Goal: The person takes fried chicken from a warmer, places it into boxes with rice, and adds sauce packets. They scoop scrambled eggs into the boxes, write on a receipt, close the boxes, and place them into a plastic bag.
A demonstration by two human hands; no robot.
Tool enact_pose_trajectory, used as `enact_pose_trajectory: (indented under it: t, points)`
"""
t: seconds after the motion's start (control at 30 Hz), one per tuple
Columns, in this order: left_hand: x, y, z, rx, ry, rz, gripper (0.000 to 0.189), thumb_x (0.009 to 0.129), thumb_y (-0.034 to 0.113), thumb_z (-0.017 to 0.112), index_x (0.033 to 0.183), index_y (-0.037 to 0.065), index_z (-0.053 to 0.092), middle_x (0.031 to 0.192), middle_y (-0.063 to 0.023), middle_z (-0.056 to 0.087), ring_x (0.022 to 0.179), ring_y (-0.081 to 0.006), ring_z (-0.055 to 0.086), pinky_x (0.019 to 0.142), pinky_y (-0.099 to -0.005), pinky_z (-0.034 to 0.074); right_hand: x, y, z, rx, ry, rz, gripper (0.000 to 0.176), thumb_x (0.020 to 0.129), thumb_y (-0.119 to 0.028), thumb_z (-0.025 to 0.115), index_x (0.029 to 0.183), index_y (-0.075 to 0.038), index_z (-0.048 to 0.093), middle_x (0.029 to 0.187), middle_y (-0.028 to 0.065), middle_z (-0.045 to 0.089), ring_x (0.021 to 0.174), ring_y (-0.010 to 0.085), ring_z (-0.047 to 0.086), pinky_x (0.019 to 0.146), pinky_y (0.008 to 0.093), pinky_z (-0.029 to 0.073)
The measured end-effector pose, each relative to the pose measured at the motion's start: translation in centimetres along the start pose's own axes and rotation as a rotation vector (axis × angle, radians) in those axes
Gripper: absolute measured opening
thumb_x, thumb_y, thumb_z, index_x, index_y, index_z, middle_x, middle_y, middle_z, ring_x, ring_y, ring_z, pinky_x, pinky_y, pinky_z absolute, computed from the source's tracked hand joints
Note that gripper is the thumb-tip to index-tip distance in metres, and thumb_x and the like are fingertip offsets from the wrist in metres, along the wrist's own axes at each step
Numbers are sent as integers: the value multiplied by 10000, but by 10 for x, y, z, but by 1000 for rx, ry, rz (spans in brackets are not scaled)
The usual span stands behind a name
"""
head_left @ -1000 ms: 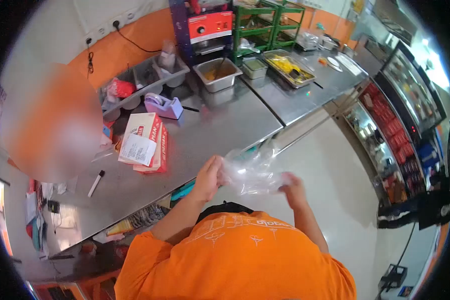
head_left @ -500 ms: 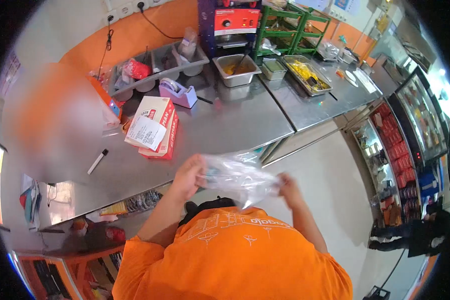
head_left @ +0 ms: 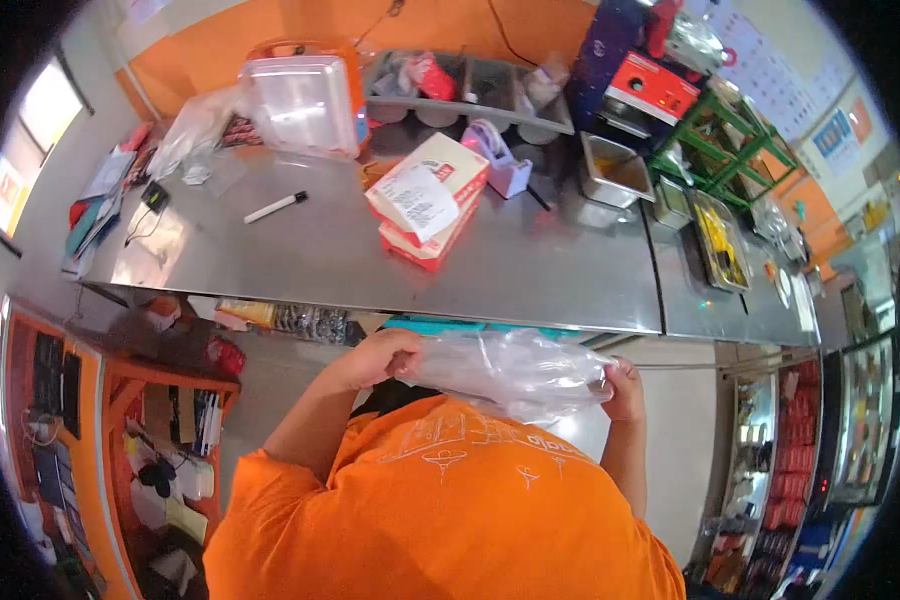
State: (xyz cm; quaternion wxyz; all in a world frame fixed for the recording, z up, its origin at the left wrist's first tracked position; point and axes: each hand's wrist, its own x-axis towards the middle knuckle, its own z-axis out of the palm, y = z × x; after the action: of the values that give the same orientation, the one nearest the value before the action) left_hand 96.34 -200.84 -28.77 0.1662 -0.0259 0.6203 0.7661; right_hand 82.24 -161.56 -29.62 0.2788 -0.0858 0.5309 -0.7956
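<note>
Left hand (head_left: 378, 358) and right hand (head_left: 625, 388) are each pinching an end of a clear plastic bag (head_left: 515, 370), stretching it flat at chest height, just off the steel bench's (head_left: 530, 270) near edge, probably to open it.

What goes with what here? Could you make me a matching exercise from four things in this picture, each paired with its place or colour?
Things:
1. plastic bag
2. marker pen
3. tape dispenser
4. receipt

Descriptions:
A. purple
B. lying by itself on the steel counter
C. held between the left hand and the right hand
D. on top of the red boxes

Pairs: 1-C, 2-B, 3-A, 4-D
</note>
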Motion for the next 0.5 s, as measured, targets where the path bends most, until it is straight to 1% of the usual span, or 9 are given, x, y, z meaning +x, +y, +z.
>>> enact_pose_trajectory:
  t: [0.07,0.1,0.13,0.2,0.3,0.33,0.4,0.47,0.5]
  points:
    - [-9,-22,-20,263,187,187,243,855,295,513,904,72,598,797,-52,572,779,-159,531,735,-284,414,17,-4,59,-89,115,87,142,815,-191,596,775,-55,601,657,-26,542,543,58,448,481,199,325]
    - [-16,-11,-18,625,426,308,243,840,291,530,927,71,591,831,-66,579,840,-177,531,778,-296,400,25,-7,90,-135,183,132,142,821,-197,593,800,-56,602,669,-29,542,551,53,447,482,196,322]
    - [-26,11,-6,983,663,425,252,825,286,546,949,71,583,865,-81,586,901,-195,530,821,-308,386,34,-7,112,-305,77,159,157,827,-209,590,846,-54,600,681,-33,540,563,45,450,487,192,327]
    - [-38,51,17,1413,840,572,305,789,298,587,994,73,568,918,-106,593,967,-236,535,865,-332,382,49,-9,163,-551,-178,184,214,828,-230,593,930,-42,594,737,-15,551,608,51,470,516,207,357]
    - [-45,73,12,1380,679,529,394,743,334,634,1036,84,552,962,-127,592,963,-294,549,855,-364,412,62,-14,245,-869,-793,5,335,813,-232,603,1049,-5,537,904,72,578,751,134,535,625,295,430]
    - [-50,62,-9,1201,637,419,395,739,339,633,1034,89,553,969,-125,589,948,-305,552,844,-375,422,71,-6,250,-996,-803,-138,351,807,-227,606,1063,-3,520,938,86,573,782,155,540,647,310,435]
    - [-70,58,-36,990,649,277,361,746,310,619,1024,89,552,970,-129,585,924,-325,555,816,-393,438,100,22,252,-1223,-807,-447,387,795,-217,610,1091,-1,484,1006,114,565,843,198,549,692,338,446]
    - [-104,63,-41,912,749,192,292,766,240,593,1006,79,549,959,-138,581,904,-343,553,783,-408,451,127,29,252,-1399,-352,-557,399,787,-213,608,1105,-14,470,1008,129,569,894,232,556,723,337,450]
    - [-113,57,-54,1049,679,197,259,768,189,567,995,66,545,948,-143,582,895,-341,553,777,-405,449,134,34,249,-1481,-118,-587,406,783,-210,607,1112,-21,463,1010,137,572,919,249,560,738,337,453]
